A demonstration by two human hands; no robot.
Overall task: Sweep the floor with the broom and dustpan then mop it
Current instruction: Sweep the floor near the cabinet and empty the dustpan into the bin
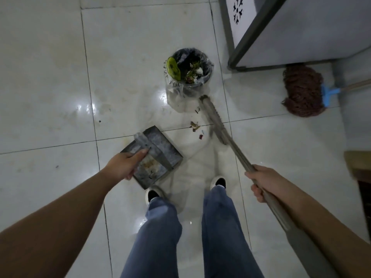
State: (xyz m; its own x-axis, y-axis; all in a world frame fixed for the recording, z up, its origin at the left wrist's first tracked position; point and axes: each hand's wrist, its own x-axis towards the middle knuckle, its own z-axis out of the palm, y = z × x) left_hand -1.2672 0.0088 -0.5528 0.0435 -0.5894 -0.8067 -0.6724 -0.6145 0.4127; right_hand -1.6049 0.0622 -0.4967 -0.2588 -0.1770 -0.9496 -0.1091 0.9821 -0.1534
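Left grip clasps metal dustpan; right grip wraps broom. Debris between; lined bin, mop beyond. White tiled floor.

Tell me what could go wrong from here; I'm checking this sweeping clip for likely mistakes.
1. The scattered brown and red scraps lie close to the lined waste bin; a wide stroke of the grey long-handled broom might knock it.
2. The grey metal dustpan, gripped by the left hand, seems raised and apart from the scraps, so they could scatter past it.
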